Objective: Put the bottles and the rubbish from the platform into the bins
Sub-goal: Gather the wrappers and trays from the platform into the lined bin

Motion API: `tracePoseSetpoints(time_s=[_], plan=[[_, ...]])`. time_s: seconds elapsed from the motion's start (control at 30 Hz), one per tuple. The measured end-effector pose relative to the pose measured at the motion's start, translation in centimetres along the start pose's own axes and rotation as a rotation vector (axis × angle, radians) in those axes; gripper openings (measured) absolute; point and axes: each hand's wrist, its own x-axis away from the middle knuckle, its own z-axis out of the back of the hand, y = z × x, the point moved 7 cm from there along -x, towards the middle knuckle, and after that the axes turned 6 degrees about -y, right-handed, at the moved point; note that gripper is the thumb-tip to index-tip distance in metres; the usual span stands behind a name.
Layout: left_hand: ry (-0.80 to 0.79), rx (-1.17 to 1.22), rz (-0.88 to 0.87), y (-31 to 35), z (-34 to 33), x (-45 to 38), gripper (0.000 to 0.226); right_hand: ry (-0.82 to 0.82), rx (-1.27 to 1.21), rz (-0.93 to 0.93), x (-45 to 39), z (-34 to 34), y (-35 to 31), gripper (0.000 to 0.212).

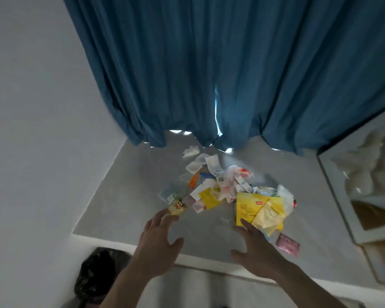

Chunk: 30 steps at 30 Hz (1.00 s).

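Many scraps of rubbish (227, 192) lay heaped on the grey platform (129, 196), spread from just below the curtain hem toward the near edge. A large yellow packet (249, 210) with crumpled yellow film beside it sat at the right of the heap; a smaller yellow wrapper (207, 197) lay near the middle, with white papers and an orange strip behind it. A small cartoon-printed sweet wrapper (176, 206) lay at the left edge of the heap, and a pink sachet (287, 244) lay apart, near the platform's front right. Something small and red showed at the heap's right side, too small to identify.

Both hands hovered over the near part of the platform, well apart, fingers spread and holding nothing. The left hand (159, 237) had its fingertips just short of the cartoon wrapper; the right hand (257, 245) reached with its fingertips at the lower edge of the large yellow packet.

Below the platform at the left stood a bin lined with a black bag (98, 272). A blue curtain (209, 74) hung behind, a white wall (31, 107) stood at the left, and a mirrored panel (365, 185) at the right.
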Motion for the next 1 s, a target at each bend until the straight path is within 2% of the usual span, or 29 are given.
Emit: tracePoseSetpoints(time_s=[0.17, 0.27, 0.37, 0.47, 0.6, 0.73, 1.0], plan=[[-0.041, -0.042, -0.071, 5.4, -2.7, -4.3, 0.079, 0.064, -0.044, -0.12, 1.3, 4.8, 7.1, 0.072], [-0.105, -0.082, -0.109, 7.2, -3.9, -6.8, 0.077, 0.085, -0.088, -0.178, 2.3, 6.0, 9.7, 0.072], [-0.176, -0.115, -0.169, 10.0, -4.5, -9.2, 0.075, 0.107, -0.167, -0.23, 2.9, 6.2, 11.9, 0.081], [-0.215, -0.118, -0.25, 13.3, -4.8, -11.6, 0.068, 0.165, -0.168, -0.277, 3.8, 6.8, 12.8, 0.072], [-0.25, -0.101, -0.292, 15.3, -6.4, -14.1, 0.074, 0.226, -0.195, -0.313, 4.9, 7.7, 13.6, 0.065], [-0.304, -0.128, -0.333, 17.2, -8.5, -15.3, 0.062, 0.249, -0.191, -0.368, 6.2, 8.0, 15.9, 0.072], [-0.297, -0.183, -0.341, 21.4, -10.2, -19.1, 0.069, 0.222, -0.306, -0.465, 7.1, 8.7, 22.6, 0.083]])
